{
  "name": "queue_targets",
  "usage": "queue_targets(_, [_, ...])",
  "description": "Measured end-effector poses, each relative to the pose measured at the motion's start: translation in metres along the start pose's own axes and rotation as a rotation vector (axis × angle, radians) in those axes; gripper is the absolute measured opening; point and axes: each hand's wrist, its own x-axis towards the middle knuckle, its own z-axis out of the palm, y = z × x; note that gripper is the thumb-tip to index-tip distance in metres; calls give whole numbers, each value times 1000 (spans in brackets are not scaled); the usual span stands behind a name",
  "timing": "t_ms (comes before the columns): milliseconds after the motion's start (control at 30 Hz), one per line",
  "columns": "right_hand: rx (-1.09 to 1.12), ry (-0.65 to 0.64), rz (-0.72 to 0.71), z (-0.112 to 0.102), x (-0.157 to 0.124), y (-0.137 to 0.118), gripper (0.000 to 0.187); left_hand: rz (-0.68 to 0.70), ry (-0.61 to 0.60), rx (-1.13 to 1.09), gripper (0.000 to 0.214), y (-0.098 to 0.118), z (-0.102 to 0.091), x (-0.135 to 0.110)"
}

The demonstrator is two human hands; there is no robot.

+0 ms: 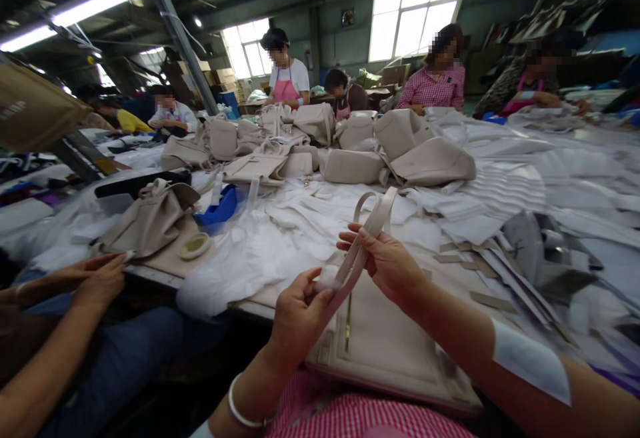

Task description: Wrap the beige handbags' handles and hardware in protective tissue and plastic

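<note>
A beige bag with a gold zipper lies tilted in front of me, across the table's edge and my lap. Its long strap is lifted above it and loops upward. My left hand is closed on the lower part of the strap, with a soft white wad pinched against it, perhaps tissue or foam wrap. Higher up, my right hand grips the same strap between thumb and fingers. A white patch covers my right forearm, and a bangle circles my left wrist.
Several beige bags are heaped mid-table. White wrapping sheets spread around them. On the left stand a blue tape dispenser, a round dish and a co-worker's hands. A grey tape dispenser and strips lie right. Co-workers line the far side.
</note>
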Motion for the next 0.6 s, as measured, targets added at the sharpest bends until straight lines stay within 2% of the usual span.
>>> queue_targets(100, [-62, -34, -45, 2, -7, 13, 34, -4, -18, -41, 21, 4, 1, 3])
queue_targets(233, [-175, -86, -16, 3, -26, 31, 42, -20, -22, -107, 20, 11, 1, 7])
queue_targets(367, [-254, -145, 65, 5, -38, 39, 46, -12, -4, -3, 22, 17, -5, 5])
queue_targets(467, [-281, -194, 88, 17, -42, 44, 47, 53, 0, 108, 23, 20, -15, 0])
queue_targets(600, [-250, -302, 148, 35, -46, 52, 50, 85, 14, 202, 23, 24, -42, -11])
